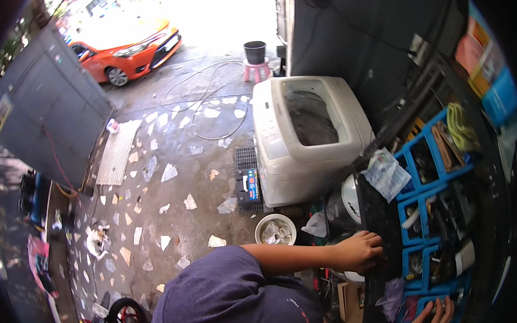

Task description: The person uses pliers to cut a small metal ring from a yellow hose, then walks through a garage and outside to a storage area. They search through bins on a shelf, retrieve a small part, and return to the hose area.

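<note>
My left hand [359,250] rests palm down on a black ledge [386,227], its fingers slightly apart and bent over the surface, with nothing seen in it. My right hand [432,322] is above a blue plastic bin [413,301] at the lower right. Its fingers are curled toward the thumb, around something small that I cannot make out. Between the two hands a grey-purple cloth [390,297] hangs over the ledge. More blue bins [410,227] filled with dark parts and tools stand beyond my right hand.
A white top-loading washing machine [290,175] stands ahead, beside a car battery [250,184]. A white bucket [276,229] holding pale cloth is near my left forearm. A plastic packet [387,173] lies on the bins. A cat [97,241] lies on the floor; an orange car [127,49] is outside.
</note>
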Motion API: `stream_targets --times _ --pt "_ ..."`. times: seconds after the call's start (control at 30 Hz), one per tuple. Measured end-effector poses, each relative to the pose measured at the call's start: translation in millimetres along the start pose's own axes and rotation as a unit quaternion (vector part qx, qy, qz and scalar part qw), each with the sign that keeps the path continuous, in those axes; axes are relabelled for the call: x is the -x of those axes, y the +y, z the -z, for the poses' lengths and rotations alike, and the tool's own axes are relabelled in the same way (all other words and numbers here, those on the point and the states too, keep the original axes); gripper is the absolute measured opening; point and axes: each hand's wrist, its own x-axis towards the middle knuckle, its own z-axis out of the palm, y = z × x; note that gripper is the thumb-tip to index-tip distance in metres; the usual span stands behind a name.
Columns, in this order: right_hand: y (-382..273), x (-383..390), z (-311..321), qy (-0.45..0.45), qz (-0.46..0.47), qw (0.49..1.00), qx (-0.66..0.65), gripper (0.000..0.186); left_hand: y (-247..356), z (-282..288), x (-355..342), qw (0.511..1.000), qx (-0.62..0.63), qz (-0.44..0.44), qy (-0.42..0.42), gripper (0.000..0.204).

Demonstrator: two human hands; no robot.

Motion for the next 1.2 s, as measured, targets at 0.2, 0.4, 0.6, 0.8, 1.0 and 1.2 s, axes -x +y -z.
stream_targets --times 0.2,0.4,0.6,0.8,1.0,1.2 --pt "-1 -30 -10 -0.04 0.04 0.998 -0.001 0.03 -20 -33 21 0.999 -0.05 -0.012 0.015 0.028" --pt "12 -43 -24 -0.124 -0.007 0.991 0.059 0.051 -19 -33 20 0.999 -0.048 0.003 0.001 0.032" --pt "8 -50 -27 -0.163 -0.074 0.983 0.047 0.059 -16 -28 28 0.999 -0.047 0.008 0.008 0.03" --pt "48 -38 -48 -0.205 -0.188 0.955 -0.104 0.05 -23 -29 16 0.996 -0.088 0.009 -0.031 0.033" --pt "15 -66 -40 -0.189 -0.139 0.972 -0.017 0.063 -13 -25 7 0.998 -0.014 0.038 0.041 0.032" --pt "23 -47 -60 -0.116 -0.14 0.983 0.015 0.047 -11 -27 8 0.999 -0.03 0.026 0.029 0.029"
